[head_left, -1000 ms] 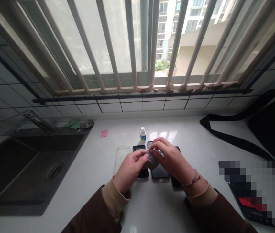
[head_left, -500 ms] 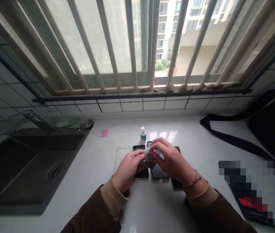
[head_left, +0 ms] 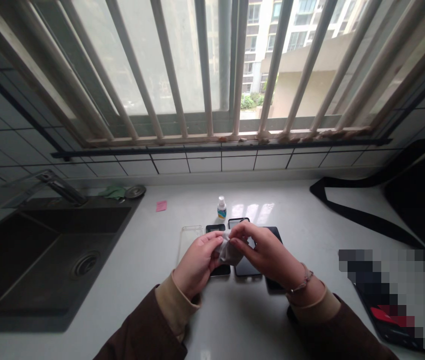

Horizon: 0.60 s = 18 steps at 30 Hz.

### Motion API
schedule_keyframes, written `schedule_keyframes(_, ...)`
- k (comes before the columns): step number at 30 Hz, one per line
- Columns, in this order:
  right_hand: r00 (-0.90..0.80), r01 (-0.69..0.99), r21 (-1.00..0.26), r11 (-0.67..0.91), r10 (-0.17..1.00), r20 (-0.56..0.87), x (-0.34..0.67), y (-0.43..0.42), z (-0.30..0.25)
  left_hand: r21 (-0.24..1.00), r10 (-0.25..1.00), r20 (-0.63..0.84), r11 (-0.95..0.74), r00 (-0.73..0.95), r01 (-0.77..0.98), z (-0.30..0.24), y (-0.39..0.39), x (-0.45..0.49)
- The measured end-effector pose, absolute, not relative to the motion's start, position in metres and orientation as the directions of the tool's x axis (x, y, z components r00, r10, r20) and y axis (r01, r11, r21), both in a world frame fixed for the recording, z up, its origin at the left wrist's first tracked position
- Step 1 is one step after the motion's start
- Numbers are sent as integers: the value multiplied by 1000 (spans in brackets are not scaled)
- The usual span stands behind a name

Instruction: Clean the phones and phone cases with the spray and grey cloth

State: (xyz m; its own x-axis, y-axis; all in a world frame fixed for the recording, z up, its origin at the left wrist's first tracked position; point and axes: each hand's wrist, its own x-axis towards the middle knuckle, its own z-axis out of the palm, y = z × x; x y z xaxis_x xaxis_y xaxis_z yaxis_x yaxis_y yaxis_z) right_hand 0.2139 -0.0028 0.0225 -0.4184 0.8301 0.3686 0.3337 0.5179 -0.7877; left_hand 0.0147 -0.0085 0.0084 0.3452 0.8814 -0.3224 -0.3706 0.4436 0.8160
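A small pale cloth [head_left: 230, 254], thin and crumpled, hangs between my two hands above a row of flat phones. My left hand [head_left: 197, 257] pinches its left side between thumb and fingers. From the right, my right hand [head_left: 267, 250] grips the upper edge with thumb and fingertips. Below lie a dark phone [head_left: 220, 270] on the left, another dark phone [head_left: 248, 268] in the middle and a flat black item [head_left: 273, 234] on the right, all partly hidden by my hands. A clear phone case [head_left: 188, 235] lies beyond my left hand.
A small white-capped bottle [head_left: 222, 210] stands behind the phones. Left of it lies a pink paper square [head_left: 161, 206]. A dark sink [head_left: 66, 220] with a faucet [head_left: 62, 189] fills the left. On the right are a black strap [head_left: 362, 215] and a pixelated item [head_left: 388, 300].
My right hand has shifted slightly down, its fingers curling more over the cloth. The cloth looks more bunched. My left hand has hardly moved.
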Motion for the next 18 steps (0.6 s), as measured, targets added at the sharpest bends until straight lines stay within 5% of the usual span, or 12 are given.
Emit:
schedule_keyframes(6,-224,397,-826,400,915,335,212,1,15,839,870,-276,425,410,-338,11,-11,16)
schedule_keyframes(18,-189,433,-798,419,908,375,210,2,15,866,865,-221,387,451,-317,9,-10,16)
